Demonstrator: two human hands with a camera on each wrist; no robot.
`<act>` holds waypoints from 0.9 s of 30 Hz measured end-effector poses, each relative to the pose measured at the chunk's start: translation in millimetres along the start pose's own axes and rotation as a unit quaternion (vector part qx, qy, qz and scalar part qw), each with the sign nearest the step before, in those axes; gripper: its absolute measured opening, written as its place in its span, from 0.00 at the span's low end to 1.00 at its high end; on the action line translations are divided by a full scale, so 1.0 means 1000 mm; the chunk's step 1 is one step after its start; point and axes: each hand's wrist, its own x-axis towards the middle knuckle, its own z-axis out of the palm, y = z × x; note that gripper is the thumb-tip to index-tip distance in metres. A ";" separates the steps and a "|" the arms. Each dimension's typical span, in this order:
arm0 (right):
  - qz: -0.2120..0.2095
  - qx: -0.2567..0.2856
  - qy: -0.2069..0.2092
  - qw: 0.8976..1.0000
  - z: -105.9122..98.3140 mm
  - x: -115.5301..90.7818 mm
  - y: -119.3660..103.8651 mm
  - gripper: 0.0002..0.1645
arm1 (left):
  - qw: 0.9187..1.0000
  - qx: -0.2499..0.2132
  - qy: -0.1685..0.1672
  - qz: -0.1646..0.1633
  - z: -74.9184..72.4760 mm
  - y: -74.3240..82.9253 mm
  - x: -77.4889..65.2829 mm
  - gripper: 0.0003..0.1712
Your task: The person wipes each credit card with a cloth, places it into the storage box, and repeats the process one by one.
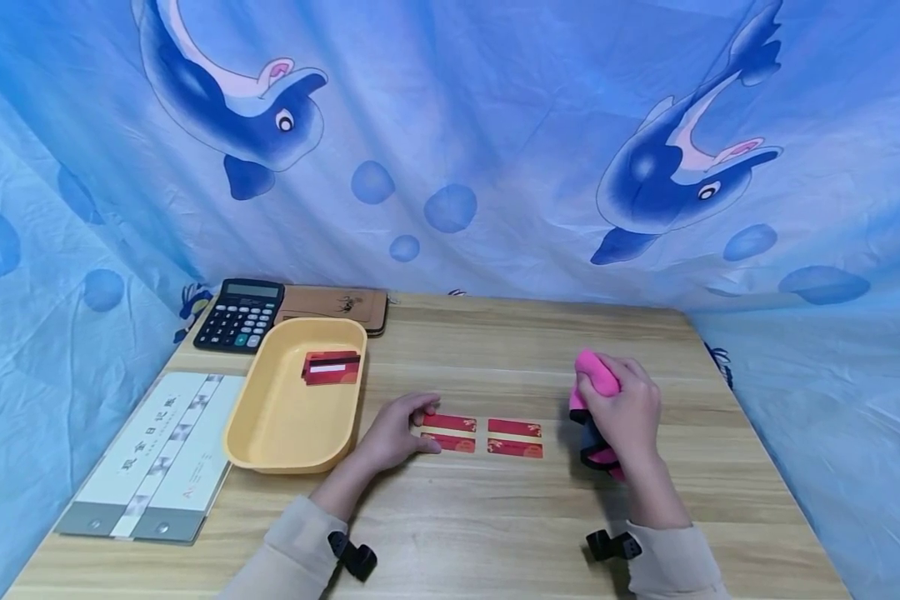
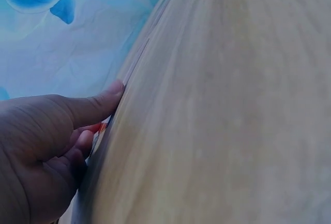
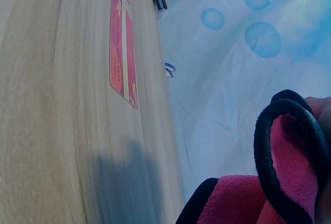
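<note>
Two red bank cards, each crossed by a tan band, lie side by side on the wooden table: the left card (image 1: 448, 443) and the right card (image 1: 515, 448). My left hand (image 1: 396, 435) rests at the left card's outer edge, thumb at its lower corner and fingers at its upper one. In the left wrist view the thumb (image 2: 101, 102) is extended close to the tabletop. My right hand (image 1: 630, 408) grips a bunched pink cloth (image 1: 597, 372) with black edging, held to the right of the cards. A fold of the cloth (image 3: 294, 159) fills the right wrist view's lower right.
A yellow tray (image 1: 288, 446) stands left of my left hand, with stacked red cards (image 1: 332, 375) inside. Behind it are a black calculator (image 1: 240, 317) and a brown notebook (image 1: 307, 304). A white paper pad (image 1: 157, 442) lies at the far left. A blue dolphin curtain (image 1: 450, 125) surrounds the table.
</note>
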 end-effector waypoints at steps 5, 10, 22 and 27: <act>0.003 0.002 -0.003 1.000 0.000 0.000 0.000 0.22 | 1.000 0.007 0.002 -0.007 0.002 0.004 0.000 0.40; 0.003 0.003 -0.004 1.000 0.000 -0.001 0.000 0.22 | 1.000 0.026 0.005 -0.007 0.004 0.005 0.000 0.39; -0.002 0.009 -0.007 1.000 0.002 0.000 0.000 0.22 | 0.999 0.043 0.033 -0.007 0.002 0.007 -0.002 0.33; -0.008 0.013 -0.003 1.000 0.003 0.000 0.000 0.21 | 0.997 0.064 0.040 -0.008 0.001 0.006 -0.003 0.35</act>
